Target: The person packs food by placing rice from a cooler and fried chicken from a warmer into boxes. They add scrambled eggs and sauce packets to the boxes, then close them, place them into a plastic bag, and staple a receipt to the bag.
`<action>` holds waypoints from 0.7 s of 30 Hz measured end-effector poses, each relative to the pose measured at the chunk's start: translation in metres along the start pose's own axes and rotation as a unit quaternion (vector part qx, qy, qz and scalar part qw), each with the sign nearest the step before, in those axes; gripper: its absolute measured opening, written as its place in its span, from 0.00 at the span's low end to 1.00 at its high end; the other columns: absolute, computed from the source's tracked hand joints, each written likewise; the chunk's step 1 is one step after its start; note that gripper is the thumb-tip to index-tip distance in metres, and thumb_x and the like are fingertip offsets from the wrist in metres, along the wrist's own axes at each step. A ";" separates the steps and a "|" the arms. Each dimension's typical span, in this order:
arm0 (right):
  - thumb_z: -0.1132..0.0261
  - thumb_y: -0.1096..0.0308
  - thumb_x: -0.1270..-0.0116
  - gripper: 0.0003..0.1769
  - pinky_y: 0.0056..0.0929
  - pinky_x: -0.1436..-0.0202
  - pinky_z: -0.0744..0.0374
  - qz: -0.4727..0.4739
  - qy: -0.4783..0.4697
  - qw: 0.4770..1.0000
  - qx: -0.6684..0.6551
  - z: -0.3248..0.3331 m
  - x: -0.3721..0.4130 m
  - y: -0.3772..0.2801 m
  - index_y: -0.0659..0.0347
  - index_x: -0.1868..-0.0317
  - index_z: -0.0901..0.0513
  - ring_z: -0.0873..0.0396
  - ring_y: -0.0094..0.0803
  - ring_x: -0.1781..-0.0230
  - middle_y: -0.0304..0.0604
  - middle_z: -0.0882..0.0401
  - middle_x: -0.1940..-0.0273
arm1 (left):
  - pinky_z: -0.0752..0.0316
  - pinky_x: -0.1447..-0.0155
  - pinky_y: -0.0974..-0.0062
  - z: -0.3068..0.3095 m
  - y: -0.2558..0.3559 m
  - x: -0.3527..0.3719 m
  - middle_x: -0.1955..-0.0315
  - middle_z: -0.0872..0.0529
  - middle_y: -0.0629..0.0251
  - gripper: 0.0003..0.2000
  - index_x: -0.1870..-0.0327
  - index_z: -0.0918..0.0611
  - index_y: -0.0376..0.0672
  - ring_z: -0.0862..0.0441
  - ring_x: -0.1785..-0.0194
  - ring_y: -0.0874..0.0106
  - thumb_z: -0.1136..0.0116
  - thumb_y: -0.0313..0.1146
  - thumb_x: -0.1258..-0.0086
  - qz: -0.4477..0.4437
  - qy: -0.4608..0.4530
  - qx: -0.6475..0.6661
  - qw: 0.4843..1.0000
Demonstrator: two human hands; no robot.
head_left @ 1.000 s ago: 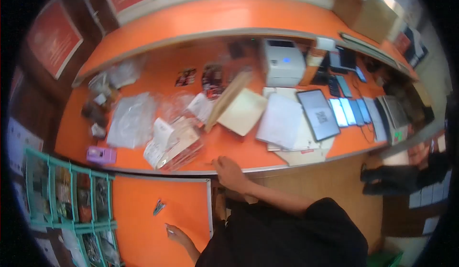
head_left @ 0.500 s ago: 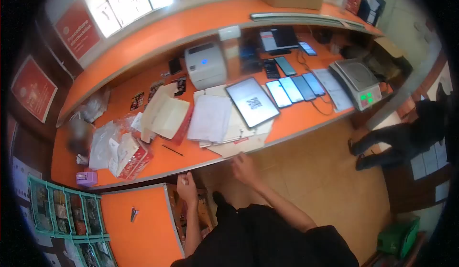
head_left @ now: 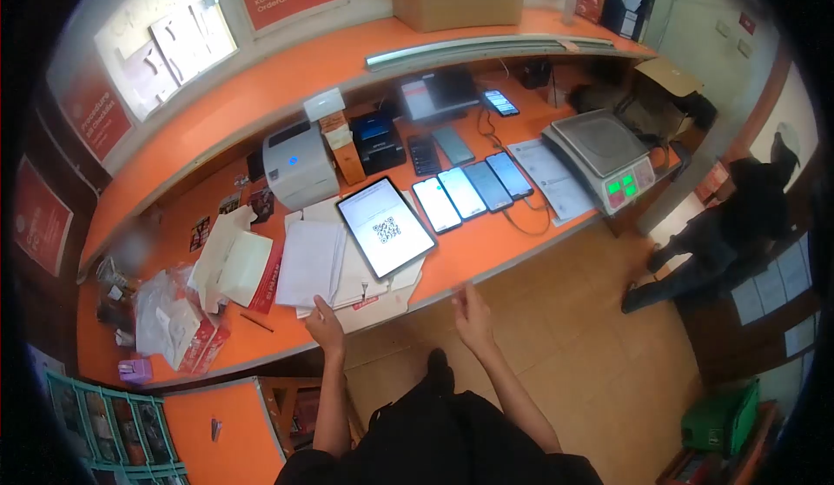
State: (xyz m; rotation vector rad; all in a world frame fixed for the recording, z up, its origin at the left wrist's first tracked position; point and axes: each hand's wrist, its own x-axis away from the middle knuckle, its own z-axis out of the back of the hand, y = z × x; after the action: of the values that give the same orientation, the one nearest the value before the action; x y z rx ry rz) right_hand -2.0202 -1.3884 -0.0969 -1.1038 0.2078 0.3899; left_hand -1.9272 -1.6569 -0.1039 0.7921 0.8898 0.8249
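Note:
My left hand (head_left: 326,324) is at the counter's front edge, by the lower corner of a stack of white papers (head_left: 310,263); what its curled fingers hold, if anything, is too small to make out. My right hand (head_left: 471,315) hangs in front of the counter edge, fingers partly spread, with nothing visible in it. Between and beyond the hands lies a tablet (head_left: 387,227) showing a QR code, on top of folders (head_left: 354,289). Several phones (head_left: 436,205) lie in a row right of the tablet.
A scale (head_left: 598,150) sits at the counter's right, a label printer (head_left: 298,168) behind the papers. Plastic bags and an opened envelope (head_left: 239,268) lie left. A lower orange table (head_left: 226,433) stands front left. A person (head_left: 738,215) is at the far right.
The view has shifted right. My left hand has come up to the counter edge near the papers, and my right hand has moved rightward, away from the folders.

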 end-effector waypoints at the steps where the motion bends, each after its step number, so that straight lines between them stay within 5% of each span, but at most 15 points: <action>1: 0.40 0.65 0.30 0.13 0.39 0.61 0.25 0.071 0.017 0.997 0.034 -0.010 -0.018 0.007 0.56 0.47 0.21 0.23 0.40 0.67 0.50 0.22 0.65 | 0.46 0.75 0.63 -0.009 0.002 0.004 0.91 0.39 0.60 0.29 0.81 0.29 0.28 0.42 0.82 0.76 0.53 0.45 0.20 -0.015 -0.013 0.000 1.000; 2: 0.40 0.65 0.30 0.16 0.40 0.58 0.24 0.142 0.032 0.987 0.065 -0.018 -0.033 0.012 0.54 0.43 0.21 0.23 0.41 0.63 0.50 0.22 0.62 | 0.46 0.75 0.64 -0.016 0.002 0.005 0.91 0.39 0.61 0.29 0.81 0.29 0.28 0.42 0.81 0.76 0.53 0.44 0.20 -0.030 -0.025 -0.002 0.999; 5: 0.40 0.64 0.31 0.24 0.45 0.46 0.26 0.087 -0.183 0.974 0.098 -0.033 -0.065 0.022 0.42 0.34 0.25 0.27 0.45 0.49 0.48 0.27 0.50 | 0.45 0.76 0.67 -0.035 0.010 0.005 0.90 0.37 0.62 0.26 0.80 0.27 0.29 0.41 0.80 0.79 0.51 0.41 0.20 -0.035 -0.043 0.004 0.998; 11: 0.39 0.59 0.30 0.22 0.46 0.52 0.23 0.117 -0.254 0.954 0.111 -0.052 -0.080 0.041 0.40 0.35 0.24 0.23 0.45 0.55 0.47 0.25 0.57 | 0.39 0.76 0.71 -0.063 0.008 -0.006 0.87 0.32 0.67 0.21 0.76 0.25 0.29 0.38 0.79 0.79 0.49 0.35 0.21 -0.069 -0.034 0.037 0.996; 13: 0.43 0.54 0.28 0.21 0.48 0.58 0.21 0.097 -0.222 0.966 0.087 -0.055 -0.089 0.033 0.39 0.35 0.25 0.20 0.47 0.59 0.47 0.24 0.61 | 0.39 0.78 0.75 -0.073 0.003 -0.007 0.87 0.35 0.72 0.21 0.78 0.27 0.34 0.38 0.80 0.81 0.50 0.36 0.21 0.075 -0.072 0.132 0.986; 15: 0.48 0.49 0.25 0.27 0.49 0.62 0.20 0.025 -0.299 0.949 0.092 -0.058 -0.103 0.032 0.35 0.27 0.35 0.19 0.49 0.67 0.48 0.21 0.62 | 0.41 0.79 0.79 -0.075 0.051 -0.008 0.87 0.39 0.78 0.22 0.81 0.29 0.40 0.40 0.82 0.83 0.52 0.37 0.20 0.174 -0.086 0.180 0.964; 18: 0.53 0.46 0.23 0.32 0.49 0.65 0.18 -0.090 -0.323 0.941 0.054 -0.056 -0.127 0.029 0.29 0.22 0.50 0.19 0.48 0.76 0.50 0.18 0.61 | 0.45 0.81 0.83 -0.091 0.072 -0.015 0.86 0.43 0.79 0.24 0.82 0.34 0.47 0.43 0.83 0.85 0.56 0.40 0.18 0.133 -0.143 0.106 0.975; 21: 0.54 0.45 0.22 0.37 0.48 0.63 0.17 -0.229 -0.390 0.888 -0.090 -0.009 -0.148 0.004 0.27 0.21 0.63 0.17 0.46 0.76 0.51 0.15 0.59 | 0.48 0.82 0.84 -0.139 0.060 -0.027 0.87 0.42 0.78 0.26 0.84 0.38 0.47 0.46 0.83 0.85 0.58 0.45 0.18 0.110 -0.205 0.306 0.923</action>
State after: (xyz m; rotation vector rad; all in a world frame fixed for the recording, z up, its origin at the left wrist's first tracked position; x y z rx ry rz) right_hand -2.1569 -1.4246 -0.0514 -1.0557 -0.8061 0.3999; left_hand -2.0763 -1.6202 -0.1005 1.5741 0.6847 0.5329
